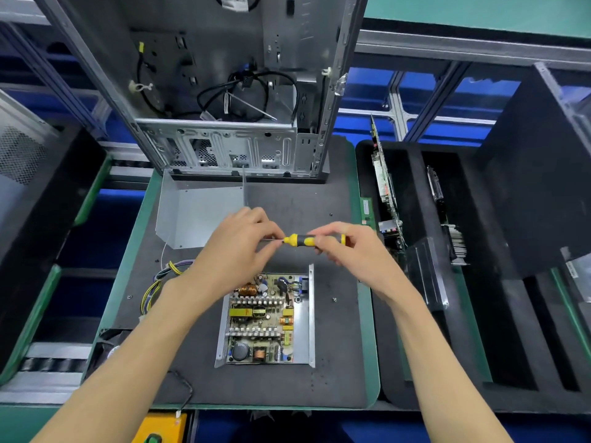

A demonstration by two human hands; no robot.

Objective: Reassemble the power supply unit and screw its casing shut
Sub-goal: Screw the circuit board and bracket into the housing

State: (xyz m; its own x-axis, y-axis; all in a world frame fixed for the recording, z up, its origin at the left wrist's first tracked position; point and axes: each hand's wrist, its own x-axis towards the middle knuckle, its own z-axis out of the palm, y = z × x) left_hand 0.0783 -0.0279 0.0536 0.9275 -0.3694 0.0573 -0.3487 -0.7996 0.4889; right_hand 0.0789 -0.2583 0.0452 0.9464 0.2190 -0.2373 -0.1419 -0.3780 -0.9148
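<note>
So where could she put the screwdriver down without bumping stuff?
Bare mat lies right of the open power supply and along the near edge in front of it. Left is crowded: wires and the loose cover. Watch the small screw.

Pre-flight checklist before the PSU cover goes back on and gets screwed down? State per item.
1. Screwdriver in hand: ok. Right hand grips the yellow-black handle; left hand pinches the shaft end.
2. Screw loaded on the tip: cannot tell, left fingers hide it.
3. Circuit board seated in the open PSU base: ok by appearance, lies flat inside it.
4. Cover fitted: not ok, it sits apart on the mat, behind the base.
5. Wire bundle clear of the casing edges: cannot tell, left forearm hides its route.
6. Loose screws at hand: ok, one lies on the mat right of the base.
</note>
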